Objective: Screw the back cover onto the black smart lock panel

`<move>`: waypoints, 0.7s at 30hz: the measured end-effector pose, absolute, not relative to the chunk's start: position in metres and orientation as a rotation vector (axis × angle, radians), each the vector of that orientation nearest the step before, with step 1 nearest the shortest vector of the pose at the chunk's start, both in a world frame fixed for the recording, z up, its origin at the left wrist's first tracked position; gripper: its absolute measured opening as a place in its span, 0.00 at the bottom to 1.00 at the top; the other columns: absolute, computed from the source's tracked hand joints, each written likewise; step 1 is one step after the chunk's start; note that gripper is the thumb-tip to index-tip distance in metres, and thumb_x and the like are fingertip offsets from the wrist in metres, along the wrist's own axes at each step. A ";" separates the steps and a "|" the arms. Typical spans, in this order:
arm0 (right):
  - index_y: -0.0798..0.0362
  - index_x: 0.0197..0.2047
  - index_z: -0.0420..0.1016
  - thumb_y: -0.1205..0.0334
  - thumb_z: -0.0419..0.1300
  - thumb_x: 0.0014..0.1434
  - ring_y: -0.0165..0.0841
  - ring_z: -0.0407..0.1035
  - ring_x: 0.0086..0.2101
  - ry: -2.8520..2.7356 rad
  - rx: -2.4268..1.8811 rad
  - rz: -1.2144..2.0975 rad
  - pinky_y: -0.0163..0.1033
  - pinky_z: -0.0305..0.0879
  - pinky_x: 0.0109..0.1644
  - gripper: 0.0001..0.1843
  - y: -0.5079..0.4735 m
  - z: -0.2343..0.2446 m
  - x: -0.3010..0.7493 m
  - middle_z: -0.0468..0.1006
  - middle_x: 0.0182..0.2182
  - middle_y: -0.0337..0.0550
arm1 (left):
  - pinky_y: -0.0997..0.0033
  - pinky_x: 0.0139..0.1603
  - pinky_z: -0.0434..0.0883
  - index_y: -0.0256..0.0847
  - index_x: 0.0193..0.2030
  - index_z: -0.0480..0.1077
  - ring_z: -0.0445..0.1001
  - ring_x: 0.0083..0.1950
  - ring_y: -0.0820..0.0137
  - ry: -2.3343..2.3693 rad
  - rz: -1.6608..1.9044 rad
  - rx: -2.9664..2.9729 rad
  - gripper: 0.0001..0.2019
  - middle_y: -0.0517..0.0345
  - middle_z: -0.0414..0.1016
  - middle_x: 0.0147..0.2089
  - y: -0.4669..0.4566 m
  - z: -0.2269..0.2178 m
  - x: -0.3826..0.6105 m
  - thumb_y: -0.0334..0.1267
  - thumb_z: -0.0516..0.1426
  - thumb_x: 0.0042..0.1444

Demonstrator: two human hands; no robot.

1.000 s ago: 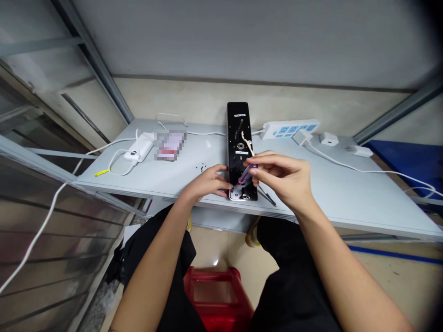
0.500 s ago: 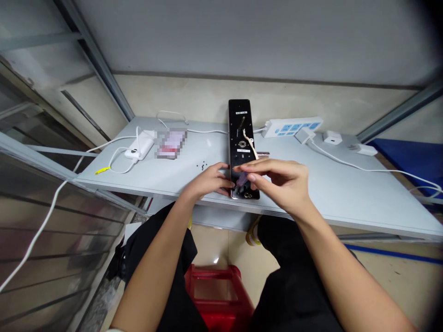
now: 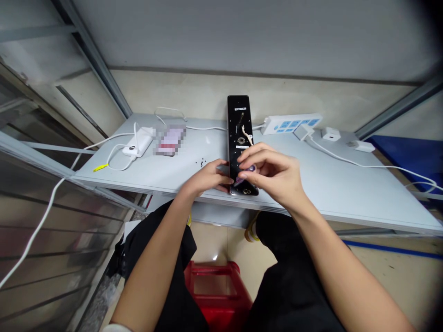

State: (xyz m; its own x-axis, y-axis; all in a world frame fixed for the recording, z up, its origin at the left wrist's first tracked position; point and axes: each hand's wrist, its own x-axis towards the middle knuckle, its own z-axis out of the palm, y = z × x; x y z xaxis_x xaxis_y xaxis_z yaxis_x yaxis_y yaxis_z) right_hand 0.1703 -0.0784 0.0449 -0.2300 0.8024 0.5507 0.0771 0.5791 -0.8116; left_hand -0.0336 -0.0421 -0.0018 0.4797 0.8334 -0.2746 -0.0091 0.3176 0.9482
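A long black door-lock panel (image 3: 234, 124) lies on the grey shelf table, its back face up, with white labels and a pale cable (image 3: 247, 134) coming out of it. My left hand (image 3: 207, 177) holds the panel's left edge near its front end. Above the front part of the panel, my right hand (image 3: 273, 170) pinches a small screwdriver (image 3: 249, 169) by its purple see-through handle. The tip points down and left to the panel's front left corner, close to my left fingertips. Several tiny dark screws (image 3: 201, 162) lie left of the panel.
To the left are a phone with a blurred screen (image 3: 171, 140) and a white power bank (image 3: 138, 142) with cables. A power strip (image 3: 290, 123) stands at the back right, near white chargers (image 3: 331, 134). A red stool (image 3: 221, 299) is below, between my legs.
My right hand has turned the screwdriver and its fingers have curled higher on the handle. The left hand stays at the panel's edge. The whole view has shifted slightly.
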 end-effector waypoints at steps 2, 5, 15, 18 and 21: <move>0.46 0.41 0.92 0.54 0.78 0.63 0.34 0.76 0.34 -1.713 -0.694 0.866 0.40 0.69 0.31 0.06 -0.080 0.044 0.174 0.88 0.46 0.49 | 0.51 0.52 0.86 0.38 0.55 0.71 0.85 0.46 0.61 0.910 0.666 1.131 0.21 0.52 0.82 0.46 -0.042 -0.001 -0.034 0.28 0.71 0.57; 0.45 0.46 0.93 0.57 0.75 0.67 0.36 0.80 0.36 -1.734 -0.673 0.934 0.38 0.69 0.28 0.06 -0.082 0.043 0.180 0.90 0.48 0.51 | 0.51 0.51 0.86 0.38 0.56 0.71 0.85 0.46 0.61 0.914 0.653 1.132 0.22 0.52 0.82 0.45 -0.042 -0.001 -0.035 0.27 0.70 0.57; 0.49 0.35 0.81 0.60 0.86 0.51 0.24 0.67 0.20 -1.511 -0.698 1.028 0.34 0.62 0.20 0.18 -0.084 0.046 0.164 0.85 0.33 0.38 | 0.54 0.49 0.86 0.38 0.53 0.70 0.85 0.43 0.63 0.960 0.661 1.115 0.18 0.55 0.81 0.41 -0.042 -0.002 -0.031 0.22 0.67 0.59; 0.48 0.42 0.86 0.57 0.82 0.58 0.23 0.66 0.19 -1.571 -0.715 1.042 0.34 0.61 0.19 0.13 -0.085 0.047 0.165 0.84 0.33 0.38 | 0.52 0.50 0.86 0.38 0.53 0.71 0.85 0.45 0.62 0.933 0.662 1.135 0.19 0.53 0.81 0.44 -0.042 -0.003 -0.032 0.23 0.68 0.58; 0.49 0.45 0.89 0.55 0.77 0.65 0.24 0.69 0.19 -1.630 -0.743 1.025 0.36 0.64 0.19 0.09 -0.086 0.047 0.170 0.87 0.39 0.43 | 0.52 0.51 0.86 0.38 0.53 0.71 0.85 0.45 0.62 0.941 0.674 1.130 0.19 0.53 0.81 0.45 -0.041 -0.004 -0.032 0.23 0.68 0.58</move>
State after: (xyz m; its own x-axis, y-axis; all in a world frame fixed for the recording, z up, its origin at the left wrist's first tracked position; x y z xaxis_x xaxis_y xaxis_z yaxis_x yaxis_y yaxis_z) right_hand 0.1703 -0.0860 0.0466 -0.2825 0.8562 0.4326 -0.0188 0.4459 -0.8949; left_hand -0.0321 -0.0414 -0.0040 0.4641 0.8415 -0.2768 0.0096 0.3076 0.9515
